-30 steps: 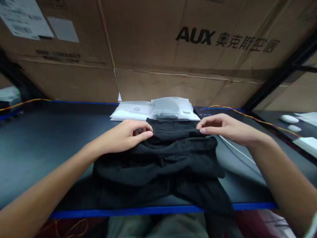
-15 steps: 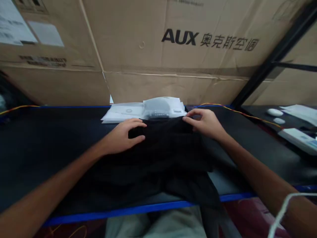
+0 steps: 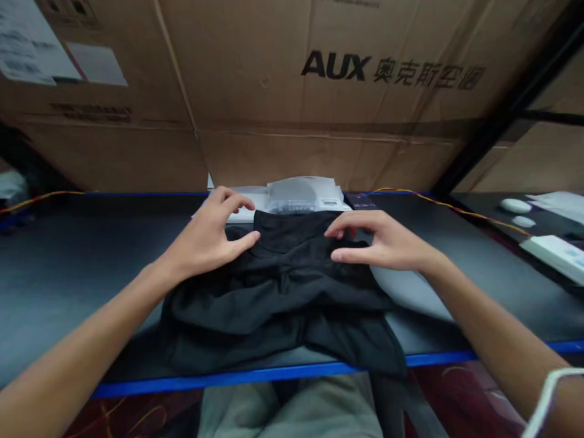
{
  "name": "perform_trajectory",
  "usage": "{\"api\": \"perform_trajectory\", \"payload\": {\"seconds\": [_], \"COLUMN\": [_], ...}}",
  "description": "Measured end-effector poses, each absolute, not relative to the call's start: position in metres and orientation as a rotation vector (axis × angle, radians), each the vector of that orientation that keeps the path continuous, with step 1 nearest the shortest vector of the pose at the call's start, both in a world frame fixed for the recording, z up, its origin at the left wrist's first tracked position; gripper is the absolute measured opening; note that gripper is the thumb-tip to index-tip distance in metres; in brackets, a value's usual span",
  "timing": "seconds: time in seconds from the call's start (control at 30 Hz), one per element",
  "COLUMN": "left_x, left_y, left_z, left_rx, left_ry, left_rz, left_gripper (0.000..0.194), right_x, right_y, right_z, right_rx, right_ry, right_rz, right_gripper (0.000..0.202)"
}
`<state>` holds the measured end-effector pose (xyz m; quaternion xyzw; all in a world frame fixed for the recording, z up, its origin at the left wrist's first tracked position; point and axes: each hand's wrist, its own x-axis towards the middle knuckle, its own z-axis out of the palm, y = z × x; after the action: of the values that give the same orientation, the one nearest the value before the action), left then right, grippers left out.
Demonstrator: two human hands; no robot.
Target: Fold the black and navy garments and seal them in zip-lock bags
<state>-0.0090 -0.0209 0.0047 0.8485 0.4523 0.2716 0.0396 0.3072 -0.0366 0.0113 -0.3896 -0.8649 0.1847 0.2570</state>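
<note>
A pair of black shorts or similar garment [image 3: 274, 298] lies rumpled on the dark tabletop, its waistband toward the back and one leg reaching over the front edge. At the waistband's left end is my left hand [image 3: 205, 234], open, thumb and fingers spread apart, the thumb tip at the cloth. My right hand [image 3: 378, 240] hovers over the right part of the waistband with fingers curved and parted from the thumb. Nothing shows between the fingers of either hand; whether the right fingertips touch the cloth I cannot tell.
White plastic packets [image 3: 303, 193] lie behind the garment, beside a dark phone-like device [image 3: 360, 201]. A large cardboard box [image 3: 255, 79] walls off the back. On the right are a white power strip [image 3: 554, 255], a white mouse-like object [image 3: 515, 205] and a yellow-red cable [image 3: 460, 214]. The table has a blue front edge [image 3: 228, 381].
My right hand has let go of the waistband corner and opened. My left hand has shifted slightly left and up. The waistband now lies flatter, and the picture is sharper.
</note>
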Motion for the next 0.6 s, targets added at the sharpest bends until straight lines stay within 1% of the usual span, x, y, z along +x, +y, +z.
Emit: {"api": "perform_trajectory", "payload": {"seconds": [0.07, 0.13, 0.2, 0.3, 0.37, 0.47, 0.5, 0.6], "left_x": [-0.009, -0.009, -0.011, -0.015, -0.016, -0.017, -0.018, -0.020], "left_y": [-0.030, -0.037, -0.041, -0.044, -0.048, -0.058, -0.061, -0.066], "left_z": [0.014, 0.019, 0.019, 0.019, 0.023, 0.032, 0.035, 0.040], "left_rx": [2.617, 2.599, 2.594, 2.608, 2.602, 2.567, 2.545, 2.468], "left_ry": [1.198, 1.052, 1.022, 1.029, 1.034, 1.010, 0.999, 1.013], "left_rz": [0.588, 0.314, 0.157, 0.109, 0.117, 0.016, -0.049, -0.196], "left_gripper": [0.035, 0.037, 0.044, 0.058, 0.057, 0.045, 0.042, 0.035], "right_x": [0.304, 0.304, 0.307, 0.310, 0.309, 0.301, 0.299, 0.294], "right_y": [-0.043, -0.043, -0.041, -0.042, -0.048, -0.061, -0.064, -0.070], "right_z": [0.012, 0.010, 0.007, 0.010, 0.016, 0.025, 0.026, 0.027], "right_rx": [-1.028, -1.065, -1.130, -1.137, -1.068, -0.943, -0.922, -0.939], "right_ry": [-2.490, -2.557, -2.564, -2.534, -2.520, -2.605, -2.663, -2.785], "right_rz": [0.603, 0.582, 0.541, 0.537, 0.555, 0.697, 0.767, 0.883], "right_gripper": [0.049, 0.060, 0.066, 0.069, 0.063, 0.050, 0.044, 0.018]}}
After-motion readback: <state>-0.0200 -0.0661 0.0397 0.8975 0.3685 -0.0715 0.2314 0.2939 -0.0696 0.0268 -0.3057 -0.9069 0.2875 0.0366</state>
